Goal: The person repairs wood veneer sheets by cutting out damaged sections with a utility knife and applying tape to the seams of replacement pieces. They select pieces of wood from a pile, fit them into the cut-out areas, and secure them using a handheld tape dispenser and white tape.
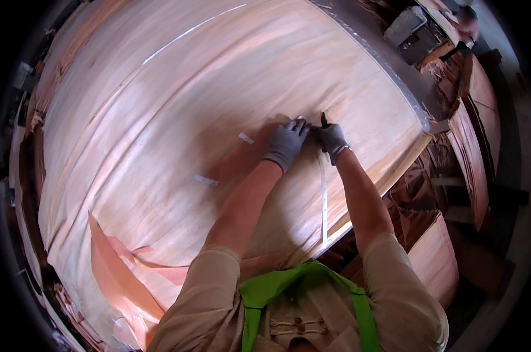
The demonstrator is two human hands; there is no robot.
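A broad, pale wood veneer sheet (218, 117) lies rippled beneath both hands. My left hand (284, 144), in a grey glove, rests on it with the fingers bent close together. A small white bit shows at its fingertips, too small to name. Just to the right, my right hand (333, 139), also gloved, is closed round a slim dark tool (324, 119) whose tip points away from me; its kind is unclear. From below this hand a narrow white strip (324, 205) runs over the veneer toward the near edge. Two short white tape pieces (246, 138) are stuck farther left.
Torn, reddish veneer (121, 276) curls up at the near left. Beyond the right edge stand stacked veneer sheets (473, 152) and loose scraps (444, 76). Another person (466, 26) is at the far right, beside a grey metal object (409, 26).
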